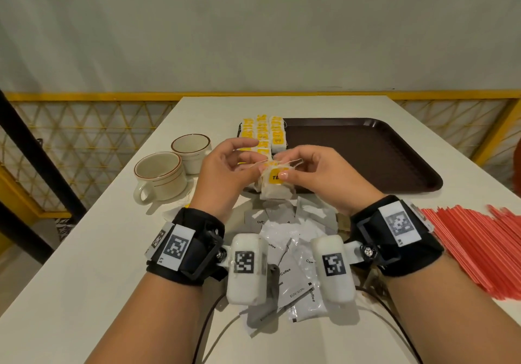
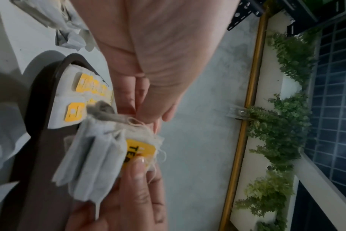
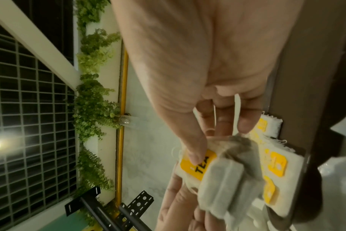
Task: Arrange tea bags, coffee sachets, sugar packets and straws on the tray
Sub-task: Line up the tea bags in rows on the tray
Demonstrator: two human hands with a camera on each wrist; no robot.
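Both hands hold a small bundle of white tea bags [image 1: 275,187] with a yellow tag over the near left corner of the brown tray [image 1: 366,149]. My left hand [image 1: 260,167] pinches the bundle's string and top edge [image 2: 136,123]. My right hand [image 1: 282,172] grips the bundle with its thumb [image 3: 195,157] pressed on the yellow tag. Rows of tea bags [image 1: 265,133] lie on the tray's left end. Grey coffee sachets [image 1: 284,239] are heaped on the table under my wrists. Red straws [image 1: 476,245] lie in a pile at the right.
Two cream cups [image 1: 160,174] with brown rims stand left of the tray. Most of the tray's right part is bare. The white table [image 1: 84,265] ends at a yellow mesh railing [image 1: 84,138] on the left and behind.
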